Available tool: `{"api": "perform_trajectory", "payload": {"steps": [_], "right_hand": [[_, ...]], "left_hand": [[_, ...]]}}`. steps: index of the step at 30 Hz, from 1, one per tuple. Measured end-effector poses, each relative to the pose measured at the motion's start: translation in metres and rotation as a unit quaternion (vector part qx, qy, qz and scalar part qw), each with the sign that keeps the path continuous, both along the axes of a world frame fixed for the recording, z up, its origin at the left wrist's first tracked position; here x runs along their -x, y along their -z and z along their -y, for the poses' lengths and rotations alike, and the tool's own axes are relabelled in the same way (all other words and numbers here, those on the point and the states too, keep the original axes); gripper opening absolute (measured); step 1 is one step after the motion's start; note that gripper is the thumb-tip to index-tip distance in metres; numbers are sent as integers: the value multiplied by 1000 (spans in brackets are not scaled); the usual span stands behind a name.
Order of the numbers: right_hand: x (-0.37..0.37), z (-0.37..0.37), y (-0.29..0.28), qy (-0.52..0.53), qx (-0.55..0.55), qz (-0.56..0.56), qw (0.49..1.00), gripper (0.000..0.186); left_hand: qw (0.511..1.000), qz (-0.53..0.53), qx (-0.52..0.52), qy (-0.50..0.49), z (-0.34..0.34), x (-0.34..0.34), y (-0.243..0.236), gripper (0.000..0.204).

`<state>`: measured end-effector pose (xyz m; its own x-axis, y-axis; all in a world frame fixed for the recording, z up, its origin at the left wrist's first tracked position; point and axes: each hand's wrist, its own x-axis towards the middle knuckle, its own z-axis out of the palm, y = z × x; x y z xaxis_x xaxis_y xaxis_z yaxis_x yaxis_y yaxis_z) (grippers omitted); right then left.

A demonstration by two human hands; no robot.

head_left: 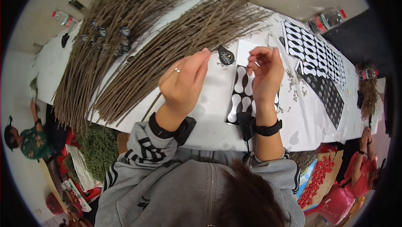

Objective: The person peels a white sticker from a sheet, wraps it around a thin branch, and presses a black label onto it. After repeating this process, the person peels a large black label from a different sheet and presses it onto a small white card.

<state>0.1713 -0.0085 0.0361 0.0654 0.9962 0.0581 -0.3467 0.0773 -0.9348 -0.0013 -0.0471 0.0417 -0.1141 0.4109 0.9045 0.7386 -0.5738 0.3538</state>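
Observation:
My left hand (pixel 182 82), a ring on one finger, is closed in a pinch at the end of a thin brown twig (pixel 240 34). A round black label (pixel 226 56) with pale print sits beside those fingertips, by the twig's end. To its right my right hand (pixel 268 74) is raised with loosely bent fingers, and nothing shows in it. Under that hand lies a black label sheet (pixel 235 85) with white dumbbell-shaped gaps, next to a white paper (pixel 247 51). Black bands with small boxes circle both wrists.
Two large bundles of twigs (pixel 155 68) cover the left of the white-covered table (pixel 201 122); black labels (pixel 102 32) show on the farther one. More label sheets (pixel 310 45) and scattered small bits (pixel 295 87) lie right. A plastic bottle (pixel 328 20) stands behind. Other people sit at both sides.

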Motion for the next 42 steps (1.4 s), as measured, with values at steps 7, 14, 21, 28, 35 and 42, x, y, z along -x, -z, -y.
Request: {"api": "perform_trajectory", "payload": {"steps": [7, 14, 21, 28, 35, 42], "right_hand": [[-8, 8, 0, 5, -79, 24, 997, 45], [-3, 10, -4, -2, -127, 83, 988, 32], [-16, -1, 9, 16, -103, 147, 984, 14], [-50, 5, -11, -44, -80, 454, 886, 22], [-89, 23, 6, -146, -179, 609, 759, 65], [-116, 19, 6, -147, -127, 592, 782, 74]], "left_hand": [[979, -128, 93, -133, 26, 115, -77, 17], [975, -13, 125, -183, -4, 276, -79, 14], [961, -37, 134, -237, -14, 290, -48, 17], [947, -64, 110, -295, -15, 282, -40, 16], [938, -180, 89, -282, -19, 286, -36, 15], [962, -133, 144, -191, -3, 301, -38, 18]]}}
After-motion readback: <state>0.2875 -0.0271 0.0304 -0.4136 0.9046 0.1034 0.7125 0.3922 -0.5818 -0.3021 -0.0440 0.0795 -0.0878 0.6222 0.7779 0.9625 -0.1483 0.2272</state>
